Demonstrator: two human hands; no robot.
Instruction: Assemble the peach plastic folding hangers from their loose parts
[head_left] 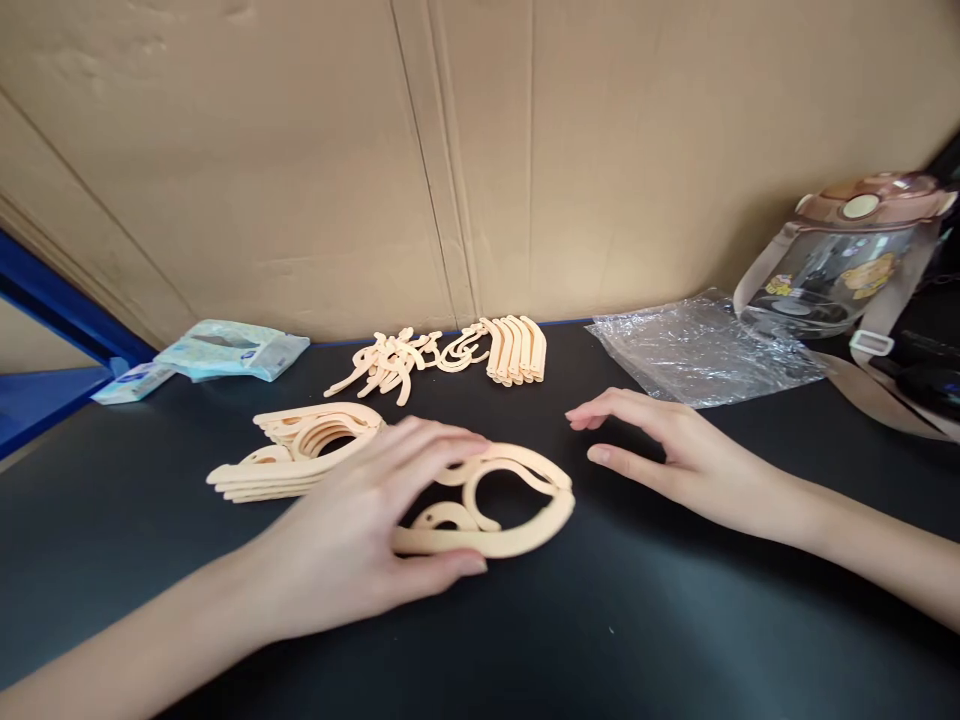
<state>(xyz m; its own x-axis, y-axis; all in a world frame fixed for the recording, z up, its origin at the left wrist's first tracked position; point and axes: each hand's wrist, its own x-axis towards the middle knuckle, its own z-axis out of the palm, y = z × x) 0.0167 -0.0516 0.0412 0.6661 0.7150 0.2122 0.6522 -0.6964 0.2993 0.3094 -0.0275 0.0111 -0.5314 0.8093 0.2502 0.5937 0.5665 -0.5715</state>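
Observation:
My left hand (375,510) grips a beige folding clothes hanger (517,540) across its sides, fingers along the far edge and thumb on the near edge. The hanger is folded into a leaf shape, its round hook curled inside; my palm hides its left end. Just behind that hand lies a stack of similar folded hangers (255,480). To the right, my right hand (660,440) hovers over the table with thumb and fingers apart, holding nothing. Farther back are a loose pile of beige hanger pieces (394,365), some hooks (461,355) and a row of curved hanger arms (514,350).
A clear plastic bag (705,350) lies flat at the back right, beside a strapped transparent water bottle (840,260). Tissue packs (232,350) rest at the back left. A cardboard wall (300,170) closes off the black table's (675,620) far edge.

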